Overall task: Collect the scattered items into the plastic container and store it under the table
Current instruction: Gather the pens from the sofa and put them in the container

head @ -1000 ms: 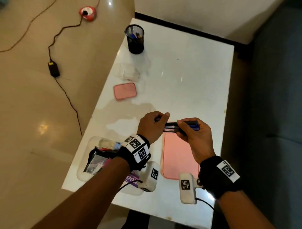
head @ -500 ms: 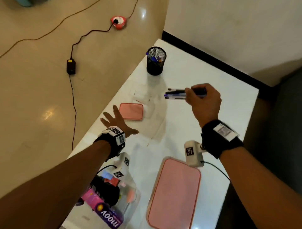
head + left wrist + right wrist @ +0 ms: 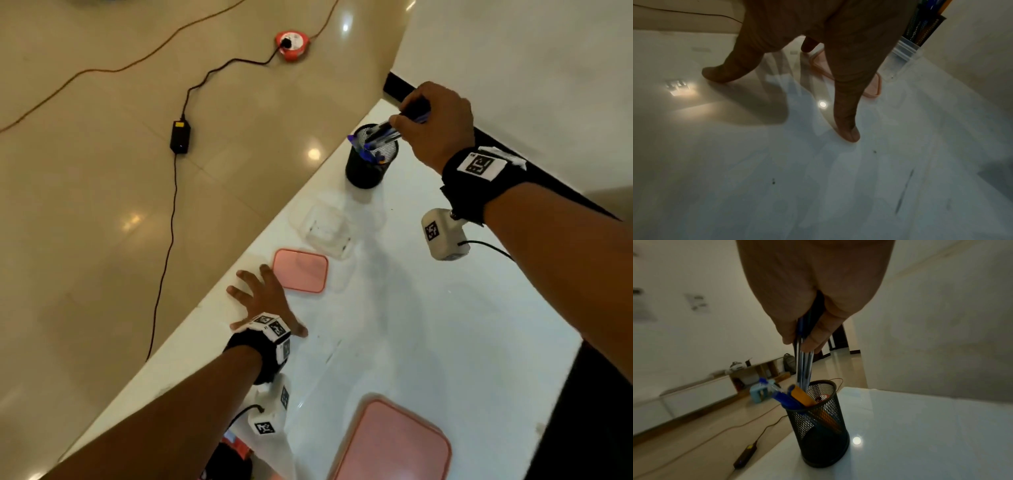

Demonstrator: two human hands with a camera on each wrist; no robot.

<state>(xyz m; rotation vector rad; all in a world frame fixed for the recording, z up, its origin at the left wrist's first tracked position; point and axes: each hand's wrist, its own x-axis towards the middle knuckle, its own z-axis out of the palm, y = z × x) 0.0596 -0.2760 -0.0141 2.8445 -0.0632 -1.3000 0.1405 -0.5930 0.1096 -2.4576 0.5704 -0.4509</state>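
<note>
Currently right hand (image 3: 436, 123) pinches a pen bundle (image 3: 804, 363), tips inside the mesh pen cup (image 3: 821, 423); left hand (image 3: 263, 301) spread flat on the worktop (image 3: 428, 325).

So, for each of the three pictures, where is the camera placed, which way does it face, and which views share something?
Head: on the person's head, facing down at the white table; both forearms, left hand and right hand show.
Left wrist: under the left wrist, facing along spread fingers pressing the table.
Right wrist: under the right wrist, facing down the pens into the mesh pen holder.
Shared: all three show the pen holder; head and left wrist show the small pink lid.
</note>
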